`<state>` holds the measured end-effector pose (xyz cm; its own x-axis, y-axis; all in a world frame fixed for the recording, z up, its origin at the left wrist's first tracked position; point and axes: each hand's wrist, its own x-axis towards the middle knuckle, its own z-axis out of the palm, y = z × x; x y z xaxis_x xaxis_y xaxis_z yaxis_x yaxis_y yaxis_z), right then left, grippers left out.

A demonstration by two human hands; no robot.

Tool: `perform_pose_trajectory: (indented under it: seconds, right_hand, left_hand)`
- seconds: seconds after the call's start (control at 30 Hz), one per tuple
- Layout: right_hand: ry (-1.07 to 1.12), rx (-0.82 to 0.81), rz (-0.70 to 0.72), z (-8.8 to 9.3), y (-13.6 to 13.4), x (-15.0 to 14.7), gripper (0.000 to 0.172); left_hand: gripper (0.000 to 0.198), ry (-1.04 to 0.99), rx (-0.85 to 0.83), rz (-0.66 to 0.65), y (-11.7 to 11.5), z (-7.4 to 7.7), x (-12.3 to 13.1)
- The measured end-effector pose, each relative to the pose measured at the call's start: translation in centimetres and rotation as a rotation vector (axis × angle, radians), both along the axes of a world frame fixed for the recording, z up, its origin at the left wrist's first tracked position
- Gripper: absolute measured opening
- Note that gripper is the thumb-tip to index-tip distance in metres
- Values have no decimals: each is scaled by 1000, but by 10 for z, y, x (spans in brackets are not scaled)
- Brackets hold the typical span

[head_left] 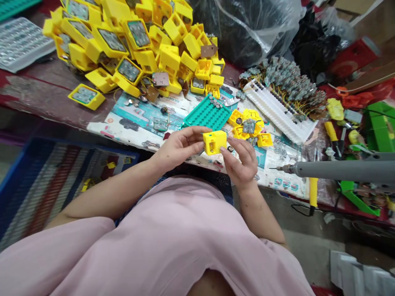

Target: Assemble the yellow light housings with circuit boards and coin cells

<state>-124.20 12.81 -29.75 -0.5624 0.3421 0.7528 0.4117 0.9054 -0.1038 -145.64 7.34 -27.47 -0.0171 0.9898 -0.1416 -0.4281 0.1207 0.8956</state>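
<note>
A small yellow plastic housing (216, 142) is held up in front of me over the table's near edge. My left hand (182, 146) pinches its left side between thumb and fingers. On the right side, the fingertips of my right hand (242, 160) grip the same housing. An opening with something metallic inside shows on its left part. Just behind it lies a teal tray (206, 113) with several small round silver pieces at its far end. Right of the tray, a few yellow housings (247, 123) sit in a cluster, one with a grey circuit piece.
A large heap of yellow housings (148, 49) fills the back left. A white rack (277, 109) with wired grey parts stands at the right. A grey electric screwdriver (333, 170) juts in from the right, its tip near my right hand. A blue crate (37, 176) stands lower left.
</note>
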Motion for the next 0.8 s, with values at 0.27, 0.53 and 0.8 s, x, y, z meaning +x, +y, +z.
perform_pose_trajectory:
  seconds: [0.27,0.53,0.8]
  right_hand:
    - [113,-273,101,1,-10,-10,51]
    - [144,-359,31,16,-11,-23,53]
    - [105,-339,61,25,-9,-22,55]
  left_hand:
    - [41,-123,-64,44,1,-11,4]
    - [45,-170,-63,5,-1,-13,7]
    - [49,-112,-63,-43,-2,-13,3]
